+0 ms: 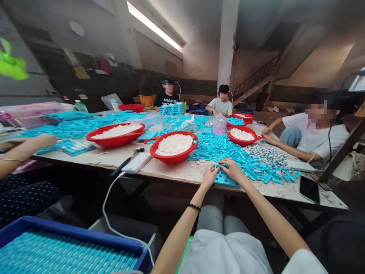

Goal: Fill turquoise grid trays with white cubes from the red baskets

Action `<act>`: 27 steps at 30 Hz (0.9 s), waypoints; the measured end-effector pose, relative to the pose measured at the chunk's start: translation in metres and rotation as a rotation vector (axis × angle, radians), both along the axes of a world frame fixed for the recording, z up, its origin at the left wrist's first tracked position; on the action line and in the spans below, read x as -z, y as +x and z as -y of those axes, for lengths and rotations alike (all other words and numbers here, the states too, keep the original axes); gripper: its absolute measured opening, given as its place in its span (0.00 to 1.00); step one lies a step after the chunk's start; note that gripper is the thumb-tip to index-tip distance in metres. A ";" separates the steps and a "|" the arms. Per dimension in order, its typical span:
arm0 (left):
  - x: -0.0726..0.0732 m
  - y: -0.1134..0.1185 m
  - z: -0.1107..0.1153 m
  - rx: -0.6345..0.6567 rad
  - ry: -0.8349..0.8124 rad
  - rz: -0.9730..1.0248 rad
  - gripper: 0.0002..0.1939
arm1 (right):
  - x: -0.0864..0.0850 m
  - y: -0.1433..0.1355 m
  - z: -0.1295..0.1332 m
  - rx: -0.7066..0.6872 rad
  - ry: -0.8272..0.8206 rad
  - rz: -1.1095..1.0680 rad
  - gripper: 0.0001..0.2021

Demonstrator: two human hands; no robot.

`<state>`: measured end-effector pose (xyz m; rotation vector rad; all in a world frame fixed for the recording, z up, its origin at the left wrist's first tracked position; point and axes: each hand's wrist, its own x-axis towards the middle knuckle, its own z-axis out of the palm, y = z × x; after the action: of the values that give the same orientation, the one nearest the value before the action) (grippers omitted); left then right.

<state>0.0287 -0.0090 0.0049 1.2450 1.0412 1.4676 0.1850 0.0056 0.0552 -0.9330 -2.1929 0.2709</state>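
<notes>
Close to the table's front edge, my left hand [210, 176] and my right hand [231, 169] meet with pinched fingertips. Between them is a small blue plastic piece [216, 165], partly covered by the fingers. Under my hands lies a blue plastic plate with square openings [226, 179]. A heap of loose blue plastic pieces [222, 148] spreads just beyond and to the right. To the left of my hands stands a red basket [173, 157] full of small white pieces [175, 144]. A few white bits lie on the tabletop between the basket and my left hand.
A white power bank [137, 163] with a cable and a hammer [127, 160] lie left; a phone [309, 189] lies right. More red baskets [114, 141] stand around. A blue crate [94, 238] holds blue pieces below left. Co-workers sit opposite and at both sides.
</notes>
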 end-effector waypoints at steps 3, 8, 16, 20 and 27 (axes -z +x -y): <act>0.000 0.001 -0.002 -0.007 -0.048 -0.046 0.18 | 0.002 0.006 -0.004 -0.024 -0.064 -0.019 0.11; -0.001 0.001 -0.001 0.045 -0.077 -0.080 0.22 | -0.004 0.013 -0.007 -0.071 -0.103 0.042 0.10; -0.007 0.001 0.006 0.123 -0.052 -0.076 0.25 | -0.022 0.013 -0.013 -0.041 -0.088 0.064 0.09; -0.008 0.001 0.007 0.102 -0.070 -0.039 0.26 | -0.026 0.014 -0.012 -0.080 -0.123 0.095 0.08; -0.010 0.001 0.010 0.106 -0.078 0.001 0.26 | -0.021 0.012 -0.004 -0.060 -0.141 0.140 0.09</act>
<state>0.0301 -0.0185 0.0152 1.2251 1.0071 1.3350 0.1970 0.0100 0.0765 -0.9894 -2.3580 0.4037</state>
